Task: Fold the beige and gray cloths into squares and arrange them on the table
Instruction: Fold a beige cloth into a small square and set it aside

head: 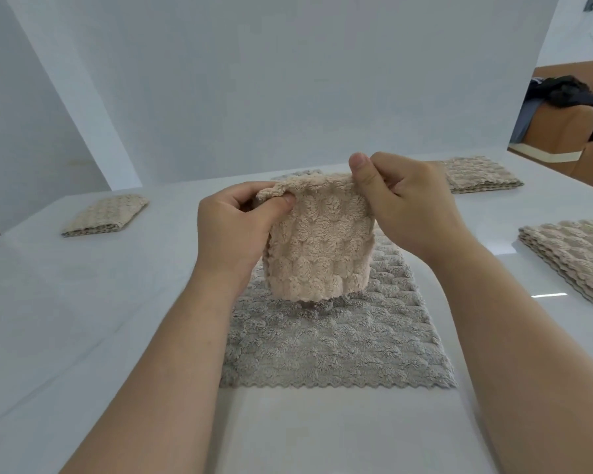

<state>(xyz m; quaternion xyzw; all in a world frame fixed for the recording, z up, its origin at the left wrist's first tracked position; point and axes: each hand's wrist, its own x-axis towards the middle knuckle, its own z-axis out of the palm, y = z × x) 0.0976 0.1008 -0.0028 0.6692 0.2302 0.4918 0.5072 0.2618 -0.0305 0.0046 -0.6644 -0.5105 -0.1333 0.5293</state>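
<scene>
Fluffy beige cloth (pixel 319 244) folded, hanging upright, held at top corners above gray cloth (pixel 332 340), gray cloth spread flat at surface centre, scalloped edges, folded beige squares far left (pixel 105 216), far right (pixel 480 175), near right stack (pixel 572 258)

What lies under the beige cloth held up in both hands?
A gray cloth lies spread flat on the white table beneath the held beige cloth. The beige cloth and the hands cover its middle and far part.

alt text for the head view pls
Both hands, left and right, hold a beige cloth by its top edge above a flat gray cloth on a white table. Folded beige cloths lie around.
</scene>
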